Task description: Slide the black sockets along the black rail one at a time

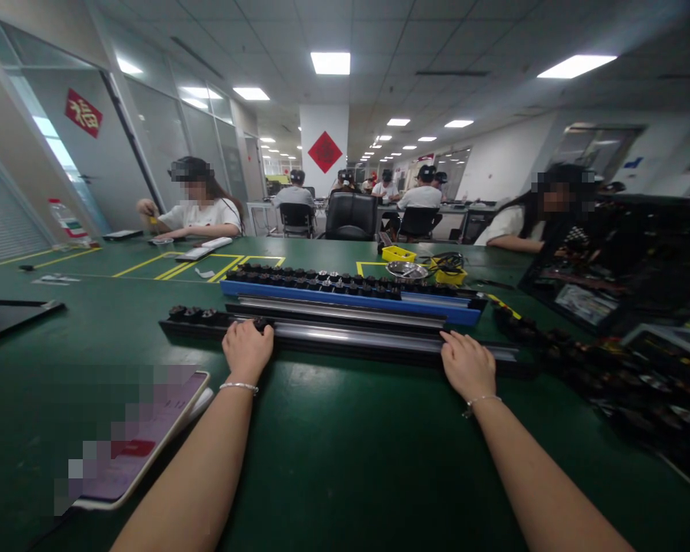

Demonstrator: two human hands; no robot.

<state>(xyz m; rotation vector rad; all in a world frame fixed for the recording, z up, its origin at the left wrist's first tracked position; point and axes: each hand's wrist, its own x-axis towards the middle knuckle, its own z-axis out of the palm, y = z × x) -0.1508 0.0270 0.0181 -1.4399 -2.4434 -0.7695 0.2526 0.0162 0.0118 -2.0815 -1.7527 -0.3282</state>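
A long black rail with a shiny metal channel point(345, 337) lies across the green table, with a few small black parts point(192, 313) at its left end. My left hand point(248, 349) is closed at the rail's left part, its fingers curled by a small black part at the fingertips. Farther right, my right hand point(468, 363) rests on the near edge of the same rail, fingers partly spread. Just behind lies a second black rail point(345, 313), then a blue tray point(350, 297) bearing rows of small black parts.
A phone point(155, 441) lies at the near left. Piled black parts point(626, 376) and an open black box point(592, 284) stand at the right. Behind are yellow bins point(399, 254) and a metal dish point(406, 270). Two people sit across the table, left and right.
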